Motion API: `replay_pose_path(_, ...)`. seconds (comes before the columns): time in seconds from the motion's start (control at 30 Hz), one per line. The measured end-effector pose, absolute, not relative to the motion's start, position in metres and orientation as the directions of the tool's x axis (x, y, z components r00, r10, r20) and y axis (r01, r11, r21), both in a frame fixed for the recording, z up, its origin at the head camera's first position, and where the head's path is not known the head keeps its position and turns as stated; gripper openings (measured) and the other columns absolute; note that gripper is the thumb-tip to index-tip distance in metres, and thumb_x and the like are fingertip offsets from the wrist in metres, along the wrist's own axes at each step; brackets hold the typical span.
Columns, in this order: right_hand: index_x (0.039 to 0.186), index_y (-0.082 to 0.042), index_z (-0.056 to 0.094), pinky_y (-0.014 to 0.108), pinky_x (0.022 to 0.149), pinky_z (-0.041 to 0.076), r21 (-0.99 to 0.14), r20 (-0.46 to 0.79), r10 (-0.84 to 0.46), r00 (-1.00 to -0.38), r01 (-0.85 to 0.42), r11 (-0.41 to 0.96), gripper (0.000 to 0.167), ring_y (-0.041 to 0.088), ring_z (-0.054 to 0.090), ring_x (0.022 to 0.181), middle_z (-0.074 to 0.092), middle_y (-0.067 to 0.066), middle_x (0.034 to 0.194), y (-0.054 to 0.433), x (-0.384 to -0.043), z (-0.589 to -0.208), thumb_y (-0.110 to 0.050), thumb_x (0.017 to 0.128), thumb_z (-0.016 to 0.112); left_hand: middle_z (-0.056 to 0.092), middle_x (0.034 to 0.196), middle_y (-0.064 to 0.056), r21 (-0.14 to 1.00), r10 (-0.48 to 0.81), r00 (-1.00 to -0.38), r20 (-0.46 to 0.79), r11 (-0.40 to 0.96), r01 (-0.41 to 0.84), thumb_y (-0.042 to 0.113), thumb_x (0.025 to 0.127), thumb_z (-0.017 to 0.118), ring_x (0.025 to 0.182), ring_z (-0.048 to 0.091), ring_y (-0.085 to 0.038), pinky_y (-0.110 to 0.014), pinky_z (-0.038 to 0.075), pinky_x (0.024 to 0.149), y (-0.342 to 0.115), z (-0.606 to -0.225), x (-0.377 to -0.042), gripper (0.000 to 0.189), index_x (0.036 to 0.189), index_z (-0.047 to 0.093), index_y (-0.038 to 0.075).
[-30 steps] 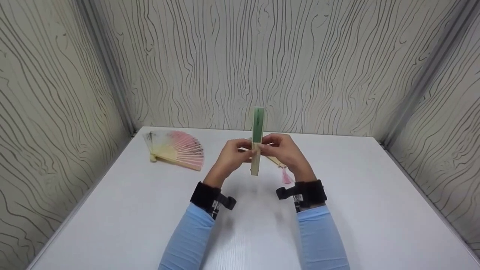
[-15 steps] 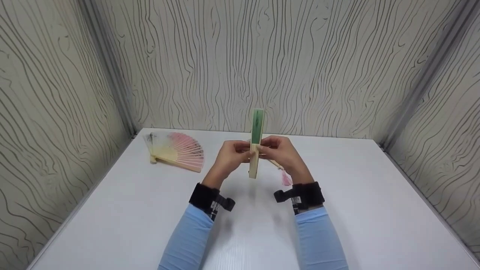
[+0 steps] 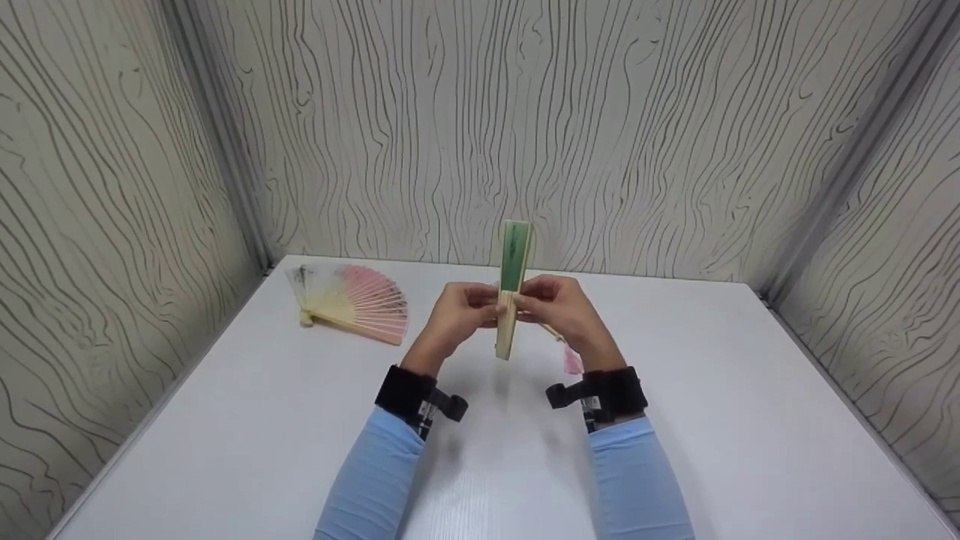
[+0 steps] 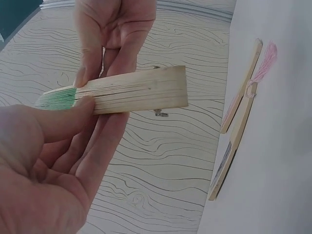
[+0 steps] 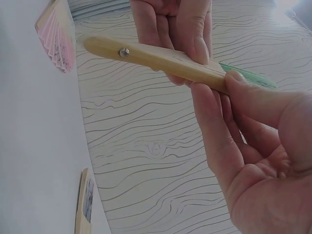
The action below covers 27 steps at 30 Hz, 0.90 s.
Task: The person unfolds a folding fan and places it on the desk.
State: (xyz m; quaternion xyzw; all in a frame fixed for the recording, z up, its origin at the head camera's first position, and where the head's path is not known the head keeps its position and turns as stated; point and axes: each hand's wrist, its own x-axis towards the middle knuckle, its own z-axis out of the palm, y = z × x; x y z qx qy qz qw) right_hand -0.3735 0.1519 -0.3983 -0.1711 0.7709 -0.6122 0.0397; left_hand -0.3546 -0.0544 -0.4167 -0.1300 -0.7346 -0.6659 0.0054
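A folded hand fan point(image 3: 513, 259) with green cloth leaf and pale wooden ribs stands nearly upright between my hands, raised above the table. My left hand point(image 3: 459, 313) pinches its left side between thumb and fingers; my right hand point(image 3: 562, 309) pinches the opposite side. Both thumbs meet the ribs just where the green begins. In the left wrist view the rib edges point(image 4: 141, 90) lie packed together, spread a little at the green end. The right wrist view shows a wooden guard with a metal rivet point(image 5: 124, 51) near its rounded end.
A pink and white fan point(image 3: 358, 304) lies spread on the white table point(image 3: 247, 435) at left. Beyond my hands lies another fan, mostly hidden, with a pink tassel point(image 3: 572, 360). Wood-grain panels point(image 3: 480, 135) enclose the table at the back and sides.
Both hands have sunk slightly with the green fan, which leans a bit more, its lower end shifting left. The fan's green end looks slightly wider. The other fans lie still.
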Motion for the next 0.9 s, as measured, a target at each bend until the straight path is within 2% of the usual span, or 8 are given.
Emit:
replay_pose_path(0.17,0.12,0.005,0.075,0.035,0.094,0.07,-0.963,0.131,-0.315,-0.94,-0.196,0.186,0.021,0.014,0.079,0.098,0.08,0.005,0.105,0.1507,-0.3745,-0.4012,-0.006,0.102,0.075,0.081,0.117,-0.022,0.981,0.199,-0.966,0.165,0.071,0.182,0.003,0.102,0.074,0.104,0.081,-0.022,-0.039,0.07,0.096,-0.0577,-0.4182,-0.356,0.027,0.127,0.076,-0.005)
replay_pose_path(0.4,0.119,0.008,0.074,0.035,0.096,0.069,-0.981,0.137,-0.368,-0.92,-0.179,0.082,0.02,0.014,0.08,0.099,0.08,0.0,0.102,0.1527,-0.3773,-0.4066,-0.003,0.102,0.073,0.08,0.124,-0.024,0.99,0.188,-0.975,0.121,0.046,0.132,0.002,0.102,0.072,0.112,0.081,-0.031,-0.04,0.068,0.098,-0.0594,-0.4215,-0.3586,0.025,0.126,0.076,-0.006)
replay_pose_path(0.63,0.108,0.002,0.075,0.031,0.09,0.07,-0.987,0.133,-0.358,-0.924,-0.157,0.038,0.008,0.011,0.079,0.094,0.079,-0.003,0.095,0.1526,-0.3772,-0.4067,0.001,0.102,0.072,0.081,0.121,-0.022,0.991,0.169,-0.98,0.108,0.054,0.119,0.001,0.104,0.07,0.112,0.081,-0.031,-0.04,0.068,0.099,-0.0593,-0.4222,-0.359,0.023,0.124,0.077,-0.005)
replay_pose_path(0.9,0.107,-0.001,0.074,0.031,0.091,0.07,-0.987,0.126,-0.358,-0.925,-0.155,0.053,0.006,0.011,0.078,0.095,0.078,-0.004,0.094,0.1524,-0.3773,-0.4056,0.0,0.102,0.072,0.081,0.118,-0.02,0.992,0.167,-0.982,0.092,0.076,0.106,0.001,0.105,0.068,0.112,0.081,-0.03,-0.04,0.069,0.099,-0.0587,-0.4216,-0.3601,0.024,0.127,0.076,-0.004)
